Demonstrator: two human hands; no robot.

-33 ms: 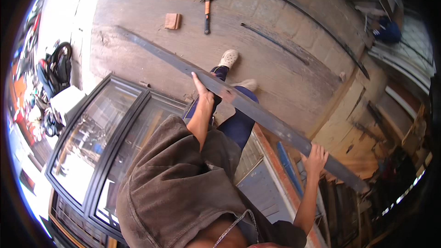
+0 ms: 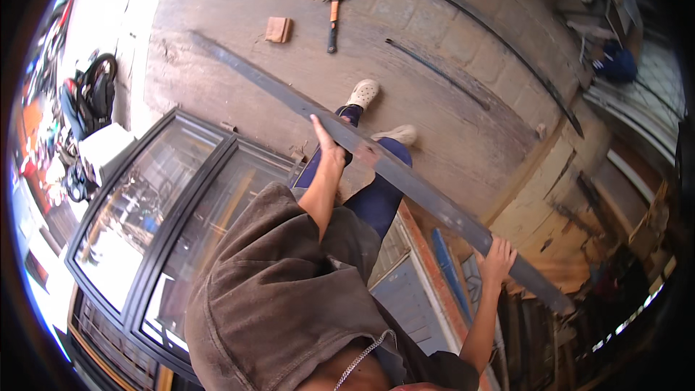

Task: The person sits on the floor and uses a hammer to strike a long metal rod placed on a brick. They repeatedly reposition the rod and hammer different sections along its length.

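Note:
A long grey wooden beam [image 2: 427, 192] slants across in front of me, from far left to near right. My left hand [image 2: 331, 150] grips its near edge around the middle; a finger or thumb shows along the edge and the other fingers are mostly hidden beneath. Toward its near right end, my right hand [image 2: 498, 259] is closed over the beam with its fingers on top. A bare reddish patch marks the beam's face between my hands. The beam passes over my knees and blue trousers.
On the worn board floor [image 2: 239, 94] lie a reddish-brown block [image 2: 278, 29], a claw hammer [image 2: 333, 25] and a thin dark bar [image 2: 438, 74]. Black-framed glass panels [image 2: 181, 210] stand at left, a motorcycle [image 2: 98, 90] beyond. Wood pieces [image 2: 536, 333] crowd the near right.
The whole view has shifted slightly, and the beam's right end sits a little lower and further left in it. Both hands keep the same hold.

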